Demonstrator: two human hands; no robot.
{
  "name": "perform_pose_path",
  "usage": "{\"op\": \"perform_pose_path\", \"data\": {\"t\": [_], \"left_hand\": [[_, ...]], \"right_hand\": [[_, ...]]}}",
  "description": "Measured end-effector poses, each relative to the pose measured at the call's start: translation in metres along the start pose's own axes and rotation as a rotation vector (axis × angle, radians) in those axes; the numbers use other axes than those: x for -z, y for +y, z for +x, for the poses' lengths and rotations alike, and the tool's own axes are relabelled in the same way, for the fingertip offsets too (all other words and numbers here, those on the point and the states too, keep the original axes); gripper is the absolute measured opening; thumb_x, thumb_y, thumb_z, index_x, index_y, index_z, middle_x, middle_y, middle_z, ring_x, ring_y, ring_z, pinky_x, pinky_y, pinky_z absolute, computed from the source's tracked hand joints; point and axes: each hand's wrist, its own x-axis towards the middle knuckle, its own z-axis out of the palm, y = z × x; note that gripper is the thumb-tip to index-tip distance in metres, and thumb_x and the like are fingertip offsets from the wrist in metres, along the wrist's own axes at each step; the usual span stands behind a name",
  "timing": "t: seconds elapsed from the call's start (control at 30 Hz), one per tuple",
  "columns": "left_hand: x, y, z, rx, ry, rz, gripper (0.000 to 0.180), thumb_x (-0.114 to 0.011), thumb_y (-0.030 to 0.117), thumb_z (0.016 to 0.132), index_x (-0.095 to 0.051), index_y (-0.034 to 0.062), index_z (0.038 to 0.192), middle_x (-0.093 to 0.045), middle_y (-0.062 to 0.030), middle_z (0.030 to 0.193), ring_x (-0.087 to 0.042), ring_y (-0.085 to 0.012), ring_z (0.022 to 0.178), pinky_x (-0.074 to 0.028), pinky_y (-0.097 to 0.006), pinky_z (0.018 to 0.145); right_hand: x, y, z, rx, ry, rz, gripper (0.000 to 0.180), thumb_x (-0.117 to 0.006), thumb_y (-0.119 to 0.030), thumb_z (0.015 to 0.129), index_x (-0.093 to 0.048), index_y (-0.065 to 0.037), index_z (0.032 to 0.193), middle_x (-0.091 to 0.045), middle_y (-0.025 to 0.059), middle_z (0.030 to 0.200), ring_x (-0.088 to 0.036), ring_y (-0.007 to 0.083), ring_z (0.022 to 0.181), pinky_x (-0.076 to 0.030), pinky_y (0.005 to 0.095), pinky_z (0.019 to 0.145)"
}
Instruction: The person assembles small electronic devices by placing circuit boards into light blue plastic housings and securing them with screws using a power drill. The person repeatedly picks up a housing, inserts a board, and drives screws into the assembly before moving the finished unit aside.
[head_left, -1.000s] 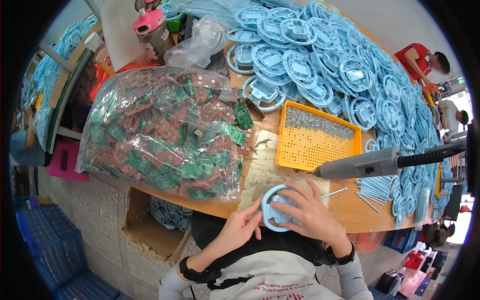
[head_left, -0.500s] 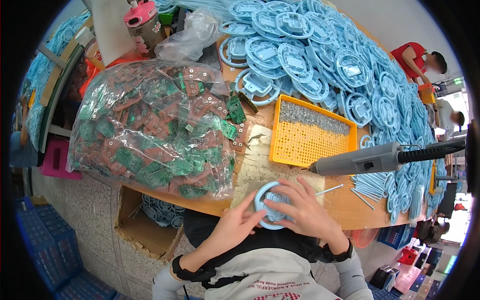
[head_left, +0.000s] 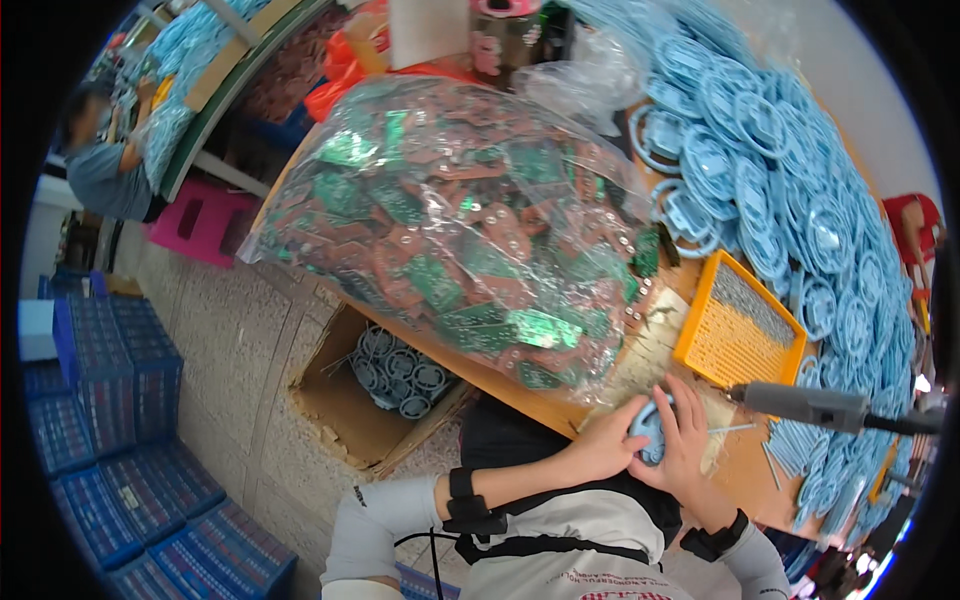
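My left hand [head_left: 608, 440] and my right hand [head_left: 684, 452] both grip a light blue round plastic housing [head_left: 651, 436] at the table's front edge. Fingers of both hands wrap its rim and hide much of it. Just right of my right hand lies a thin light blue rod [head_left: 732, 428]. A grey electric screwdriver [head_left: 805, 404] is beyond it, its tip by the corner of a yellow perforated tray [head_left: 693, 345]. Small metal screws [head_left: 752, 303] fill the far part of that tray.
A big clear bag of green and brown circuit boards [head_left: 450, 240] covers the table's left. Piled blue housings [head_left: 760, 130] line the far right, with loose rods [head_left: 790, 447] nearer. Below stand a cardboard box [head_left: 335, 400] of blue parts and stacked blue crates [head_left: 110, 360].
The view has swung left, so the table's things appear farther right and more floor shows. Both hands still hold the housing, which is now tilted and more covered by fingers.
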Motion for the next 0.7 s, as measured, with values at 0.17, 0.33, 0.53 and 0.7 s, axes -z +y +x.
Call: {"op": "perform_pose_path", "data": {"t": [0.17, 0.33, 0.53, 0.7], "left_hand": [[-0.002, -0.005, 0.005, 0.048, -0.055, -0.026, 0.061, -0.063, 0.004, 0.083, -0.037, 0.0059, 0.139, -0.063, -0.0206, 0.101, -0.064, -0.029, 0.087, -0.05, -0.038, 0.074], [0.0, -0.011, 0.016, 0.044, -0.1, -0.042, 0.061, -0.056, -0.005, 0.087, -0.033, 0.0048, 0.142, -0.061, -0.0113, 0.108, -0.063, -0.0161, 0.088, -0.053, -0.028, 0.071], [0.01, 0.035, 0.013, 0.299, -0.227, -0.235, 0.054, -0.057, 0.003, 0.092, -0.033, 0.0057, 0.14, -0.058, -0.0095, 0.108, -0.065, -0.0132, 0.082, -0.057, -0.027, 0.065], [-0.004, 0.022, -0.029, -0.245, 0.013, -0.133, 0.05, -0.066, 0.007, 0.086, -0.046, 0.0048, 0.132, -0.065, -0.0097, 0.1, -0.068, -0.0149, 0.08, -0.056, -0.027, 0.06]], "right_hand": [[-0.004, 0.002, -0.003, -0.005, 0.019, 0.021, 0.082, -0.07, -0.042, 0.062, -0.049, -0.004, 0.132, -0.045, 0.0226, 0.134, -0.045, 0.042, 0.122, -0.035, 0.0517, 0.101], [0.004, -0.003, 0.002, -0.051, -0.032, -0.012, 0.084, -0.072, -0.046, 0.063, -0.048, -0.005, 0.133, -0.044, 0.0222, 0.135, -0.043, 0.0415, 0.124, -0.032, 0.0513, 0.103], [0.022, 0.002, -0.003, -0.051, 0.039, 0.197, 0.069, -0.069, -0.036, 0.075, -0.047, -0.008, 0.134, -0.043, 0.018, 0.138, -0.042, 0.0345, 0.127, -0.028, 0.0521, 0.107], [0.035, 0.006, -0.09, -0.247, 0.496, 0.69, 0.041, -0.063, -0.012, 0.08, -0.058, -0.003, 0.12, -0.06, 0.0167, 0.118, -0.055, 0.031, 0.114, -0.037, 0.043, 0.104]]}}
